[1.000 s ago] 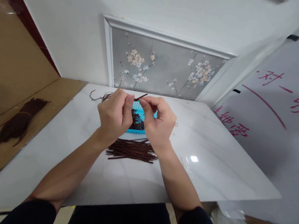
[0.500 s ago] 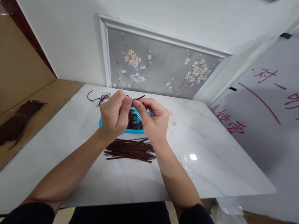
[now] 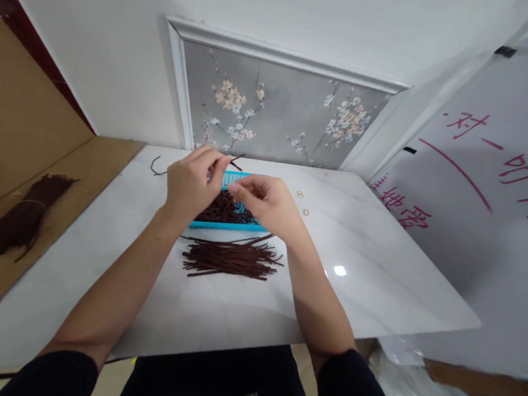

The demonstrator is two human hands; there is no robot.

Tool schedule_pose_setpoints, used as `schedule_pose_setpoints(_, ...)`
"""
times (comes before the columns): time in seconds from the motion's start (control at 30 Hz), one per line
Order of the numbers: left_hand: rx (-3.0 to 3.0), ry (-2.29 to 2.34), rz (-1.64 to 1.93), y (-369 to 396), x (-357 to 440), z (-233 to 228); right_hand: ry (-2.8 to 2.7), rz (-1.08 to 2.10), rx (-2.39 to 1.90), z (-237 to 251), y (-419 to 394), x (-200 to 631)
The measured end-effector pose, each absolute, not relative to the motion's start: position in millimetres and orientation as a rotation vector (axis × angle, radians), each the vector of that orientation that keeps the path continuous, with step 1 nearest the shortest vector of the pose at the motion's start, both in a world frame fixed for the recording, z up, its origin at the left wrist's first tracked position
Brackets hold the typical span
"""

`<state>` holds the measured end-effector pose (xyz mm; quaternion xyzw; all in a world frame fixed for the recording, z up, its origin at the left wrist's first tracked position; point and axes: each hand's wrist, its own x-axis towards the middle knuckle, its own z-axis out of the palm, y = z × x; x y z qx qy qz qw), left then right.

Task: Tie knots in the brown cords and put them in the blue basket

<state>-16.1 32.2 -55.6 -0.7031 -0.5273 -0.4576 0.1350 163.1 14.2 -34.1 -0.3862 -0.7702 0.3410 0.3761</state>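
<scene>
My left hand (image 3: 195, 180) is closed in a pinch over the left part of a blue plastic basket (image 3: 226, 226). Thin dark brown strips (image 3: 237, 157) stick out past its fingertips. My right hand (image 3: 267, 203) hovers over the basket's right part, thumb and fingers pressed together; whatever they may hold is too small to make out. Inside the basket lie short, tangled brown pieces (image 3: 220, 209), partly hidden by both hands. In front of it, a loose pile of long brown strips (image 3: 230, 259) lies crosswise on the white marbled table (image 3: 369, 270).
A brown bundle (image 3: 29, 213) tied with a band rests on the cardboard (image 3: 119, 150) at left. Small rubber bands (image 3: 306, 212) lie right of the basket. A thin curved strip (image 3: 155, 166) is at the back left. A wall with a framed floral panel (image 3: 281, 112) stands behind the table.
My hands, together at the fingertips before, have come apart. The left moved up and left with the brown strips between its fingers, and more of the basket shows between them.
</scene>
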Motion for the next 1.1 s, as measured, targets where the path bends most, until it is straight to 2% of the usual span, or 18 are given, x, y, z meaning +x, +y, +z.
schedule_pose_setpoints(0.07,-2.094,-1.874,-0.976,32.1,-24.0,-48.2,-2.369,0.922,-1.081,-39.1,17.4,169.2)
schedule_pose_setpoints(0.13,-2.181,-2.011,-0.712,27.6,-28.8,-40.5,-2.752,0.869,-1.171,-51.3,16.7,164.2)
schedule_pose_setpoints(0.23,-2.502,-2.006,-0.478,16.2,-29.6,-31.3,-3.087,0.551,-1.372,-77.6,10.5,142.7)
schedule_pose_setpoints(0.37,-3.058,-1.759,-0.239,5.0,-27.9,-27.7,-3.131,0.477,-1.326,-98.8,3.5,125.6)
schedule_pose_setpoints(0.73,-3.243,-1.537,-0.147,1.2,-32.3,-28.1,-2.813,0.638,-1.130,-55.3,11.2,167.5)
schedule_pose_setpoints(1.1,-3.173,-1.598,-0.184,-5.0,-30.5,-21.3,-2.625,0.748,-0.998,-34.0,5.8,185.6)
